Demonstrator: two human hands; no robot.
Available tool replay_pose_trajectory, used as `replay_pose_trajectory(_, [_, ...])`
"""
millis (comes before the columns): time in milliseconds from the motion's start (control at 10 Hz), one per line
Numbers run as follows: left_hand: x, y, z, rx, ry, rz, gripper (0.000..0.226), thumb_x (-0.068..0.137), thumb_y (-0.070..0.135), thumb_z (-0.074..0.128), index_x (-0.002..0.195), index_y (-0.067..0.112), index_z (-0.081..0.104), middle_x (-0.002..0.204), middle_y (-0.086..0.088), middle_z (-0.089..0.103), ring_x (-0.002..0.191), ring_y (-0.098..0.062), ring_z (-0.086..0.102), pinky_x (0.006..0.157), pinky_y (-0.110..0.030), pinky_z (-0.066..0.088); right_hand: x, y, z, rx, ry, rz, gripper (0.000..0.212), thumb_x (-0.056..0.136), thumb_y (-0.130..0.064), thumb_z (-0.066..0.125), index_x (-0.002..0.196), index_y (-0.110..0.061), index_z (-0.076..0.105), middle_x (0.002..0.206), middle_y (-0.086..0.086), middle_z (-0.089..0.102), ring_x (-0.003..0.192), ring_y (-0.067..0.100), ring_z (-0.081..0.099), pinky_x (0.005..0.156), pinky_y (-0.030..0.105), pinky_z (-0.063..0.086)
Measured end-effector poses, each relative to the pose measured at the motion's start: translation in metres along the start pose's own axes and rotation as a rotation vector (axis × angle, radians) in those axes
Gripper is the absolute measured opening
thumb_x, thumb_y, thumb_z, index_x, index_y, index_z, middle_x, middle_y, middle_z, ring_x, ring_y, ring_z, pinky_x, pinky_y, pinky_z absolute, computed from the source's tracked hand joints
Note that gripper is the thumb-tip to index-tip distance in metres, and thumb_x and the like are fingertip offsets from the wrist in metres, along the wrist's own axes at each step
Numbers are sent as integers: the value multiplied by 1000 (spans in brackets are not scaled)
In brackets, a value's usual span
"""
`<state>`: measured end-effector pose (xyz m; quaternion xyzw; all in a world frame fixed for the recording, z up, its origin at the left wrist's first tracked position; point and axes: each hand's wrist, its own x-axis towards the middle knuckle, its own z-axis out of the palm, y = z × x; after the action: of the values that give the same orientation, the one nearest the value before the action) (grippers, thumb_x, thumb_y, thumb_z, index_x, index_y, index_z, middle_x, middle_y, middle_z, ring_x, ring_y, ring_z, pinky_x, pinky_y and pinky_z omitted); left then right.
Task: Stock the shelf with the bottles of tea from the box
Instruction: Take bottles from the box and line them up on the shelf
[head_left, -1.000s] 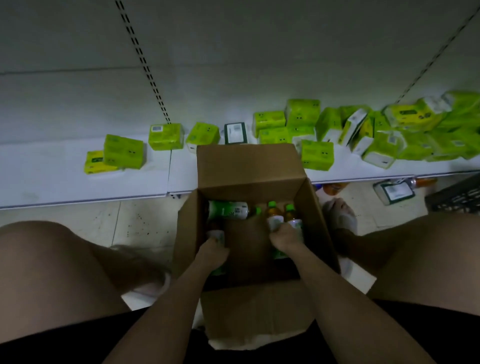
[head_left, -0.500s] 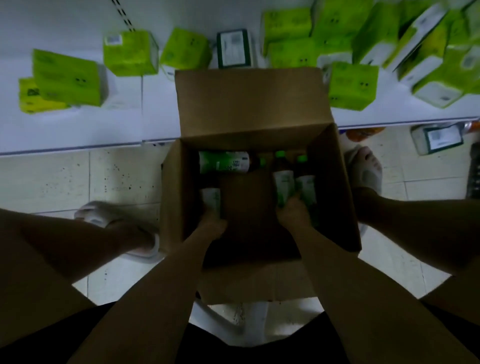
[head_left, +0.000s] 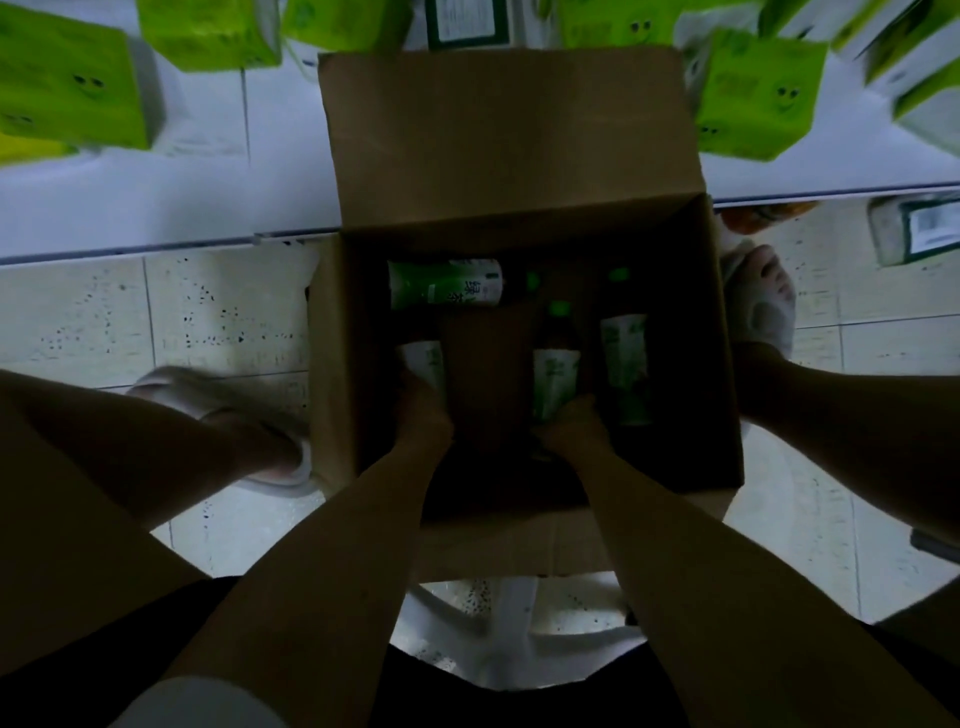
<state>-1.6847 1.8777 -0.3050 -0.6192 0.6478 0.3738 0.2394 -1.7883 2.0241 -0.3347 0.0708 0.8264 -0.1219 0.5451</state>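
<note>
The box (head_left: 509, 135) is plain brown cardboard, dull and smooth. Just past the left hand (head_left: 423, 415), a lying bottle (head_left: 447, 283) has a shiny green paper-like label. The shelf (head_left: 130, 208) looks smooth, white and a bit glossy. The floor (head_left: 156, 312) is pale speckled tile. The green packs (head_left: 758, 93) look wrapped in shiny plastic.

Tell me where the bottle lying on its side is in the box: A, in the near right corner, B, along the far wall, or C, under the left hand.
B: the sideways bottle lies across the far end of the box, beyond both the left hand and the right hand, which each hold a different bottle.
</note>
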Motion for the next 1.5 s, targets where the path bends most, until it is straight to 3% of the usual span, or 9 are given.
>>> replay_pose_trajectory(200, [1, -9, 18, -130, -274, 52, 43, 101, 19, 42, 143, 7, 36, 145, -12, 40, 130, -27, 40, 97, -20, 32, 5, -7, 19, 121, -73, -76, 103, 73, -43, 79, 152, -15, 20, 148, 14, 41, 130, 34, 46, 106, 44, 44])
replay_pose_trajectory(300, [-4, -7, 21, -306, -262, 78, 46, 100, 11, 46, 143, 3, 35, 145, -8, 40, 129, -25, 42, 89, -15, 34, 6, -18, 20, 160, -51, -121, 89, 76, -33, 79, 148, -12, 32, 145, 14, 46, 130, 34, 47, 106, 42, 43])
replay_pose_trajectory(500, [-24, 3, -3, -423, -302, 124, 70, 89, -6, 60, 147, 3, 22, 152, -17, 31, 140, -32, 31, 100, -20, 38, -3, -29, 4, 120, -133, -79, 55, 85, -22, 72, 133, -5, 51, 135, 15, 53, 122, 35, 53, 103, 41, 47])
replay_pose_trajectory(600, [-34, -2, -16, -363, -330, 142, 88, 75, -6, 74, 147, 6, 25, 150, -17, 35, 140, -34, 33, 113, -41, 34, -10, -28, -10, 143, -204, -71, 50, 86, -12, 70, 131, -3, 51, 127, 12, 54, 121, 35, 53, 102, 39, 46])
replay_pose_trajectory(800, [-47, -11, -39, -360, -333, 183, 106, 64, 5, 85, 148, 13, 20, 147, -12, 40, 138, -33, 36, 111, -52, 36, -45, -28, -26, 260, -172, -213, 61, 79, 2, 71, 135, -8, 49, 130, 11, 56, 113, 32, 56, 90, 40, 54])
replay_pose_trajectory(1000, [-81, -9, -78, -508, -290, 267, 84, 69, 0, 79, 138, 13, 33, 135, -10, 49, 128, -32, 46, 104, -48, 43, -106, -26, -41, 436, -212, -391, 53, 76, -1, 73, 126, -15, 60, 121, 7, 66, 112, 28, 61, 95, 47, 52])
replay_pose_trajectory(1200, [-119, -2, -119, -773, -225, 428, 68, 71, 2, 78, 125, 20, 41, 121, -5, 57, 107, -24, 58, 85, -40, 51, -156, -34, -69, 472, -269, -536, 54, 82, -1, 67, 129, -23, 50, 125, -1, 63, 112, 19, 59, 90, 38, 50])
replay_pose_trajectory(1400, [-169, 14, -158, -880, -74, 673, 70, 69, 7, 82, 126, 24, 44, 115, -5, 61, 101, -21, 64, 81, -39, 57, -200, -35, -100, 642, -439, -747, 57, 87, 7, 56, 131, -29, 49, 131, 0, 63, 123, 25, 57, 104, 59, 41])
replay_pose_trajectory(1500, [-192, 20, -175, -887, -42, 773, 72, 72, 3, 79, 128, 25, 40, 112, -4, 61, 96, -16, 65, 65, -23, 56, -224, -41, -109, 811, -550, -842, 61, 85, 8, 54, 136, -24, 47, 135, 10, 59, 126, 33, 54, 98, 65, 42])
